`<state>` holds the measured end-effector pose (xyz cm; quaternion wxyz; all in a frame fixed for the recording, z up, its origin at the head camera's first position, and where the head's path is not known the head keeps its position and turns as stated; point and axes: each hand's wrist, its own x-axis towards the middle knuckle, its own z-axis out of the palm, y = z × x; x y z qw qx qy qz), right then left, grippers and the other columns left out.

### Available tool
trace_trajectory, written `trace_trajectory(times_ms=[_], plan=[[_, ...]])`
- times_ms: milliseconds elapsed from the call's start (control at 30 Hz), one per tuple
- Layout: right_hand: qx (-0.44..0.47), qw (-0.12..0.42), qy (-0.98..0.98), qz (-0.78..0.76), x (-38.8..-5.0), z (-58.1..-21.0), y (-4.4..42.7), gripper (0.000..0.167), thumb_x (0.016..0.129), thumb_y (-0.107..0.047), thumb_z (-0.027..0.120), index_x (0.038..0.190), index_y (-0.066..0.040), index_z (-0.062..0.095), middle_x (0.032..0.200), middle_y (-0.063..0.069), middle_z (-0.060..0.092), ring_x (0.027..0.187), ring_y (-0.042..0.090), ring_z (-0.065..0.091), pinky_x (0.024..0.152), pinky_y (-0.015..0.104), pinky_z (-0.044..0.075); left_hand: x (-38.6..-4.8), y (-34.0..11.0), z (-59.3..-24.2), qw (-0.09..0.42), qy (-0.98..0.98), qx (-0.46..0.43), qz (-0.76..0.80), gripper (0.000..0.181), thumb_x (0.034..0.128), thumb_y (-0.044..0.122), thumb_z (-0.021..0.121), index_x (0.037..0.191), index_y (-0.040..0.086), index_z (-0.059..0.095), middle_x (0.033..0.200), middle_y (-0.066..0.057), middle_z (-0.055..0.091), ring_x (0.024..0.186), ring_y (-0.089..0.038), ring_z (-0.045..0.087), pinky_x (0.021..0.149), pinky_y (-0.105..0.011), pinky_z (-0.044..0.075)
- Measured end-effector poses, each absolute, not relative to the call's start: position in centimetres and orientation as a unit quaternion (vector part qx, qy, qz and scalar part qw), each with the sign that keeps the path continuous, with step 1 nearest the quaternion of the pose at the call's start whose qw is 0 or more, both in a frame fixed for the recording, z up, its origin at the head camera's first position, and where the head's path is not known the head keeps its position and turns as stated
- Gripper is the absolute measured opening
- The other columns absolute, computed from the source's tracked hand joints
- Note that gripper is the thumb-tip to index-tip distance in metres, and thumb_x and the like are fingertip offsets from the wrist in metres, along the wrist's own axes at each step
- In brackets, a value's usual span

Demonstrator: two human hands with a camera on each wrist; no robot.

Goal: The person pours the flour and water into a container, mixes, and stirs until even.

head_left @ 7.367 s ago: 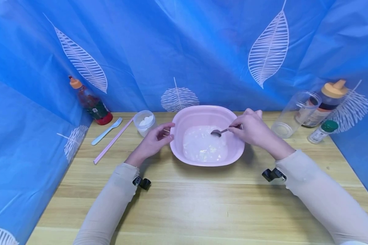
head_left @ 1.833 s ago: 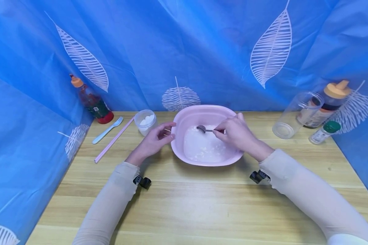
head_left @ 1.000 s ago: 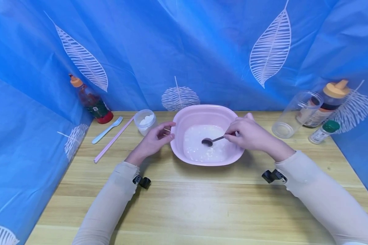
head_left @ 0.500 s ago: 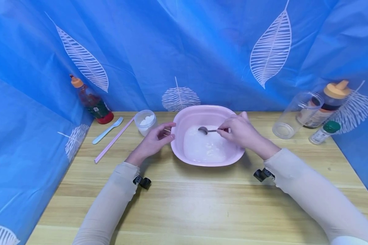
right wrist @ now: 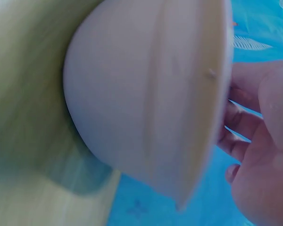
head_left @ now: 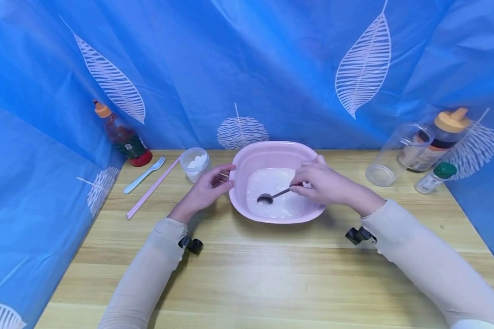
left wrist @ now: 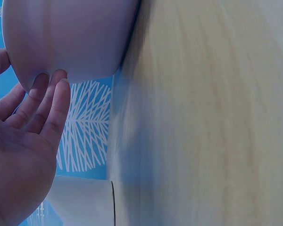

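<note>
A pink plastic basin (head_left: 277,218) stands at the table's far side, a whitish layer with glints in its bottom. My left hand (head_left: 206,189) holds the basin's left end at the rim. In the left wrist view, fingertips of that hand (left wrist: 30,136) touch the outer wall. My right hand (head_left: 323,183) reaches over the right rim and pinches the handle of a dark metal spoon (head_left: 265,198). The spoon's bowl is low in the basin, towards the near left. In the right wrist view, the basin's wall (right wrist: 132,94) hides the spoon and the fingertips.
Left of the basin are a clear jar with white pieces (head_left: 195,164), a pink stick or straw (head_left: 153,188), a light blue fork (head_left: 144,175) and a red sauce bottle (head_left: 127,141). On the right stand a clear cup (head_left: 389,157), a dark sauce bottle (head_left: 440,137) and a green-capped shaker (head_left: 435,177).
My right hand has swept the spoon around inside the basin; in the last half second its bowl has come nearer and slightly left. The left hand and the basin have hardly moved.
</note>
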<state>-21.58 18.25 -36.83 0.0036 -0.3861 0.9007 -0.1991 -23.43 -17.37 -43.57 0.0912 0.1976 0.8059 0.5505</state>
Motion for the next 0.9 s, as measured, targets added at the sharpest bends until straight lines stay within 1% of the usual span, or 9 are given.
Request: trace_trajectory(times_ms=[67, 100, 200, 300, 400, 533, 600, 700, 900], plan=[[-0.388, 0.002, 0.902, -0.190, -21.3, -36.4, 19.0, 0.005, 0.096, -0.013, 0.079, 0.094, -0.015, 0.084, 0.082, -0.010, 0.070, 0.089, 0.018, 0.059, 0.089, 0.043, 0.025, -23.4, -17.4, -43.6, 0.091, 0.806, 0.198, 0.550, 0.052, 0.1050, 0.014, 0.068, 0.154, 0.003, 0.055, 0.138, -0.025, 0.065, 0.121, -0.038, 0.068, 0.098, -0.029, 0.057], [-0.390, -0.002, 0.902, -0.185, -21.2, -36.2, 19.4, 0.005, 0.096, -0.013, 0.079, 0.094, -0.015, 0.083, 0.082, -0.010, 0.070, 0.088, 0.018, 0.058, 0.086, 0.042, 0.024, -23.4, -17.4, -43.6, 0.090, 0.807, 0.198, 0.549, 0.052, 0.1050, 0.014, 0.068, 0.154, 0.003, 0.055, 0.138, -0.025, 0.065, 0.121, -0.038, 0.068, 0.098, -0.029, 0.057], [-0.392, -0.013, 0.905, -0.167, -20.9, -35.6, 20.5, 0.006, 0.095, -0.011, 0.080, 0.093, -0.015, 0.083, 0.083, -0.010, 0.071, 0.089, 0.015, 0.055, 0.085, 0.041, 0.023, -23.5, -17.4, -43.6, 0.087, 0.809, 0.195, 0.547, 0.052, 0.1052, 0.014, 0.068, 0.154, 0.004, 0.056, 0.138, -0.024, 0.065, 0.121, -0.037, 0.068, 0.100, -0.030, 0.057], [-0.382, -0.027, 0.912, -0.149, -20.6, -35.1, 21.4, 0.007, 0.094, -0.009, 0.080, 0.092, -0.015, 0.082, 0.084, -0.009, 0.073, 0.090, 0.016, 0.053, 0.085, 0.042, 0.024, -23.4, -17.4, -43.6, 0.085, 0.812, 0.193, 0.544, 0.052, 0.1054, 0.014, 0.068, 0.154, 0.004, 0.055, 0.138, -0.024, 0.065, 0.121, -0.036, 0.068, 0.100, -0.030, 0.056], [-0.367, -0.051, 0.920, -0.127, -20.6, -34.8, 22.0, 0.010, 0.093, -0.007, 0.078, 0.091, -0.016, 0.082, 0.085, -0.007, 0.074, 0.091, 0.018, 0.055, 0.085, 0.044, 0.025, -23.4, -17.3, -43.6, 0.087, 0.812, 0.191, 0.545, 0.051, 0.1055, 0.014, 0.068, 0.154, 0.004, 0.056, 0.137, -0.023, 0.065, 0.121, -0.035, 0.067, 0.100, -0.030, 0.056], [-0.358, -0.085, 0.924, -0.103, -20.7, -34.8, 22.4, 0.011, 0.093, -0.006, 0.075, 0.090, -0.015, 0.082, 0.084, -0.004, 0.073, 0.090, 0.022, 0.055, 0.085, 0.047, 0.028, -23.5, -17.4, -43.7, 0.090, 0.811, 0.191, 0.545, 0.051, 0.1055, 0.015, 0.068, 0.154, 0.004, 0.056, 0.137, -0.023, 0.065, 0.121, -0.036, 0.067, 0.100, -0.029, 0.056], [-0.361, -0.091, 0.923, -0.100, -20.8, -34.8, 22.5, 0.012, 0.092, -0.006, 0.074, 0.089, -0.015, 0.081, 0.084, -0.005, 0.073, 0.088, 0.021, 0.053, 0.084, 0.047, 0.028, -23.5, -17.4, -43.7, 0.092, 0.811, 0.191, 0.545, 0.051, 0.1056, 0.015, 0.068, 0.154, 0.005, 0.056, 0.138, -0.023, 0.065, 0.121, -0.036, 0.067, 0.100, -0.031, 0.056], [-0.376, -0.080, 0.917, -0.103, -20.8, -34.6, 22.8, 0.013, 0.093, -0.006, 0.074, 0.091, -0.016, 0.081, 0.086, -0.005, 0.074, 0.089, 0.019, 0.051, 0.085, 0.047, 0.027, -23.5, -17.4, -43.7, 0.094, 0.811, 0.191, 0.545, 0.051, 0.1054, 0.015, 0.068, 0.154, 0.005, 0.056, 0.138, -0.023, 0.065, 0.122, -0.036, 0.067, 0.101, -0.033, 0.056], [-0.413, -0.030, 0.898, -0.150, -20.9, -35.0, 22.6, 0.013, 0.095, -0.010, 0.077, 0.094, -0.023, 0.081, 0.090, -0.013, 0.075, 0.093, 0.012, 0.053, 0.084, 0.041, 0.025, -23.5, -17.4, -43.6, 0.093, 0.811, 0.192, 0.545, 0.051, 0.1056, 0.015, 0.068, 0.154, 0.005, 0.056, 0.138, -0.023, 0.065, 0.121, -0.036, 0.067, 0.101, -0.033, 0.056]])
